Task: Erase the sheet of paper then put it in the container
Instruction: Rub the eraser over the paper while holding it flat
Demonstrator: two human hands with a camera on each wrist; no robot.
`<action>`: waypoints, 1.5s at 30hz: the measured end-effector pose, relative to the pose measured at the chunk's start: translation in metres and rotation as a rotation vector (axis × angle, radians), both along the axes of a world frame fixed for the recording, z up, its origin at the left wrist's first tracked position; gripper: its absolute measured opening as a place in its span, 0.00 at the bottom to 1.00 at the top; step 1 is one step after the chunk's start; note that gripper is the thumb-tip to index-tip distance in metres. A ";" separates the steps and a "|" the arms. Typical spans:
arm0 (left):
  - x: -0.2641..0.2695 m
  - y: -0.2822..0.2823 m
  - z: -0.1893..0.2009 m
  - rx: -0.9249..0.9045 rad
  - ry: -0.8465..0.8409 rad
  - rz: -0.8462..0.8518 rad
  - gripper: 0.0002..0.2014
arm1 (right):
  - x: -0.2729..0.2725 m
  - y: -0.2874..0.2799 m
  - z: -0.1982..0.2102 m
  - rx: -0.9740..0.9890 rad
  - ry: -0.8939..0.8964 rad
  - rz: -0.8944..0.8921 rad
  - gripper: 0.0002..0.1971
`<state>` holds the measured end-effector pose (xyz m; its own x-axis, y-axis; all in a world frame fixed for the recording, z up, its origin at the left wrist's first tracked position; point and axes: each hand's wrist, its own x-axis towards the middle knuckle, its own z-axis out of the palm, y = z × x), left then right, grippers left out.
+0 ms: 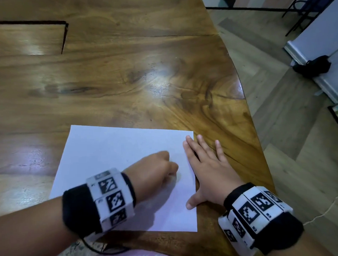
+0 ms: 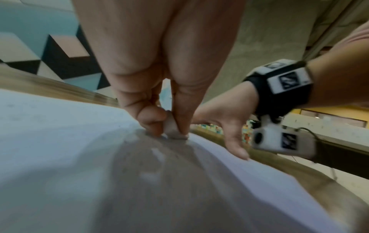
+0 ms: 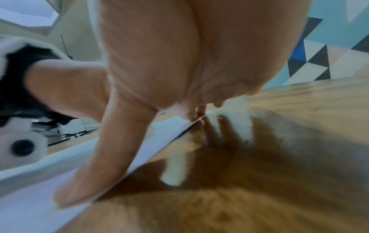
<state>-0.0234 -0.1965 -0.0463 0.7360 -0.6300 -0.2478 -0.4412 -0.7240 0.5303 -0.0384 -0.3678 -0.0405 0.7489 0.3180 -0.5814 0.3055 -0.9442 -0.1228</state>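
Note:
A white sheet of paper (image 1: 115, 160) lies flat near the front of the wooden table (image 1: 124, 81). My left hand (image 1: 156, 170) is over the sheet's right half, curled into a fist. In the left wrist view its thumb and fingers pinch a small whitish eraser (image 2: 175, 129) whose bottom touches the paper (image 2: 60, 141). My right hand (image 1: 206, 165) lies flat with straight fingers across the sheet's right edge, thumb and index finger on the paper (image 3: 40, 197), the other fingers on the wood. No container is in view.
The table's curved right edge (image 1: 258, 144) runs close beside my right hand, with pale wood flooring (image 1: 299, 142) beyond. A rectangular seam (image 1: 63, 37) shows in the tabletop at the far left. A black object (image 1: 313, 65) sits on the floor by a white wall.

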 end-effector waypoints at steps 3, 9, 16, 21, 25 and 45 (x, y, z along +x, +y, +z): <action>-0.005 0.004 -0.003 -0.005 -0.008 0.015 0.07 | 0.000 -0.004 -0.001 0.032 -0.006 -0.043 0.73; -0.004 0.001 -0.002 -0.020 -0.004 0.041 0.06 | 0.003 -0.015 0.002 0.046 -0.024 -0.071 0.72; 0.058 -0.014 0.013 0.031 0.015 0.206 0.06 | 0.006 -0.010 0.005 -0.039 -0.068 0.014 0.73; 0.068 -0.023 0.006 -0.030 -0.053 0.291 0.04 | 0.007 -0.006 0.007 -0.080 -0.082 0.044 0.73; 0.035 -0.016 0.003 -0.023 0.046 0.085 0.03 | 0.007 -0.006 0.008 -0.081 -0.085 0.043 0.73; 0.060 -0.023 0.003 -0.058 -0.001 0.335 0.05 | 0.009 -0.010 0.003 -0.023 -0.051 0.074 0.74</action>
<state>0.0366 -0.2190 -0.0434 0.9045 -0.3666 -0.2180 -0.1847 -0.7973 0.5747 -0.0295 -0.3779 -0.0372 0.7529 0.3604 -0.5507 0.3794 -0.9214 -0.0842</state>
